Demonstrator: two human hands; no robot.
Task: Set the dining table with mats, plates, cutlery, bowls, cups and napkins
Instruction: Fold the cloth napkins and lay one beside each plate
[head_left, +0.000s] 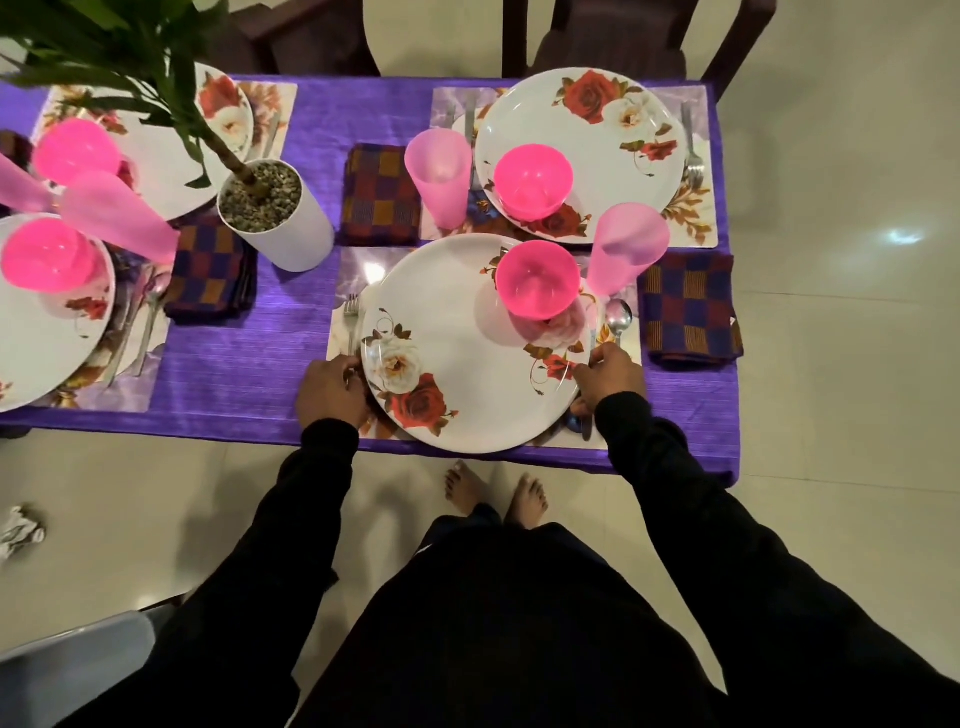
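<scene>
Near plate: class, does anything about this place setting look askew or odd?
Yes. The near plate, gripped by both the left hand and the right hand, overhangs its mat and covers the fork. Its pink bowl sits off-centre near the rim.

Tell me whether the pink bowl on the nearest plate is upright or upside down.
Upright. The pink bowl shows its open mouth and hollow inside, sitting on the plate held at its edges by the left hand and right hand.

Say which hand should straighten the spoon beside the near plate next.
Right, probably. The right hand already grips the plate rim next to the spoon; the left hand is across the plate, by the fork.
</scene>
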